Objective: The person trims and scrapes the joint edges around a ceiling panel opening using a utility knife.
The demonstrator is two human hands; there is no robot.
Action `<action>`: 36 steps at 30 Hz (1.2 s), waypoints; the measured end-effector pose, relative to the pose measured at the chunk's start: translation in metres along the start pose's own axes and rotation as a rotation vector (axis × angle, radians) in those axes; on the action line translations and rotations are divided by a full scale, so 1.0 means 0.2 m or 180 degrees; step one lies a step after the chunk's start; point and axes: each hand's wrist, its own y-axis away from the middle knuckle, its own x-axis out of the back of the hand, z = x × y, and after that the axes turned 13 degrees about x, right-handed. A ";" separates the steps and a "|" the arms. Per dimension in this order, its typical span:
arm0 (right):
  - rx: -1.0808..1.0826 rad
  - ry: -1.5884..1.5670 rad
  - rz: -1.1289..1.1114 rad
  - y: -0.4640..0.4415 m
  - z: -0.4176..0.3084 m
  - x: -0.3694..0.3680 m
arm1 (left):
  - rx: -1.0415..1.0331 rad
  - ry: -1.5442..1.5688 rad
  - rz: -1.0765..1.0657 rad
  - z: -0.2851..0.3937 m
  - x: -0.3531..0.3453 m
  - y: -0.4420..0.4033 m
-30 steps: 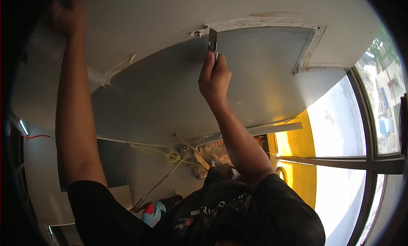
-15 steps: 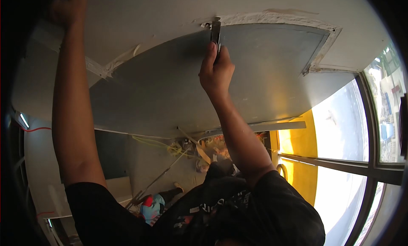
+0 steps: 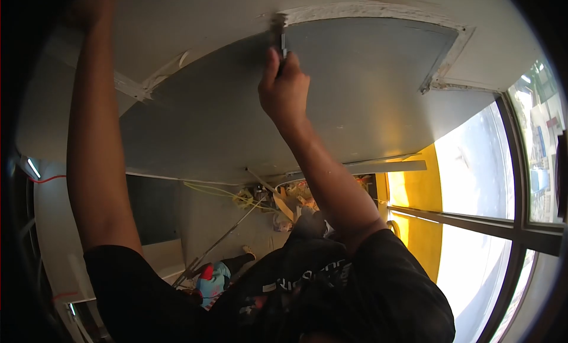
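My right hand [image 3: 284, 91] is raised overhead, its fingers wrapped round a dark, narrow hand tool [image 3: 278, 35] with a bright metal strip along one side. Motion blurs the tool's tip, so its exact kind is unclear. That tip meets the curved edge between the pale ceiling surface [image 3: 207, 17] and the smooth grey panel [image 3: 355, 88]. Rightward from the tip, a rough whitish strip [image 3: 367, 10] follows this edge. My left hand [image 3: 92, 5] reaches up at the top left, dark and partly cut off; its fingers cannot be made out.
A loose curl [image 3: 183, 59] hangs from the edge at left. Below, another person [image 3: 213, 281] is on the floor near a long pole [image 3: 228, 233]. Clutter [image 3: 299, 195] and yellow-green cord [image 3: 207, 189] lie beneath. Framed windows [image 3: 473, 165] stand at right.
My right hand and the tool have moved left along the edge. The rough whitish strip now reaches further left. The view has tilted slightly; my left arm stays raised.
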 end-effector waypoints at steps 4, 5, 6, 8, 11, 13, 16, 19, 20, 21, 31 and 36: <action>0.0293 0.0640 -0.1911 0.22 0.04 0.10 | -0.0159 0.0010 0.0196 -0.14 -0.07 -0.02; 0.0341 0.0661 -0.1846 0.25 0.06 0.11 | -0.0293 0.0039 0.0308 -0.22 -0.09 -0.05; 0.0124 0.0542 -0.1595 0.28 0.07 0.13 | -0.0418 0.0017 0.0416 -0.28 -0.09 -0.07; -0.0106 0.0353 -0.1404 0.29 0.10 0.14 | -0.0573 -0.0074 0.0475 -0.37 -0.08 -0.08; -0.0197 -0.0025 -0.0288 0.17 0.06 0.17 | -0.0527 -0.0809 0.0558 -0.42 -0.11 -0.06; 0.0028 -0.0255 0.0119 0.07 0.04 0.14 | -0.0513 -0.0560 0.0429 -0.42 -0.10 -0.08; 0.0037 -0.0442 0.0041 0.01 0.04 0.07 | 0.0040 -0.0110 -0.0093 -0.03 0.01 0.00; -0.0217 -0.0500 -0.0005 0.00 0.01 0.01 | 0.0179 0.0035 -0.0277 -0.01 0.02 0.01; -0.0240 -0.0506 -0.0014 0.00 0.01 0.00 | 0.0176 0.0027 -0.0300 -0.02 0.01 0.01; -0.0135 -0.0413 0.0032 0.01 0.01 -0.02 | 0.0034 -0.0015 -0.0217 -0.03 0.01 0.01; 0.0054 -0.0113 0.0522 0.05 -0.03 -0.18 | 0.0302 0.0161 -0.0240 0.02 0.02 0.01; -0.0155 -0.0421 0.0294 0.09 -0.06 -0.18 | 0.0073 0.0064 -0.0076 -0.01 0.00 0.01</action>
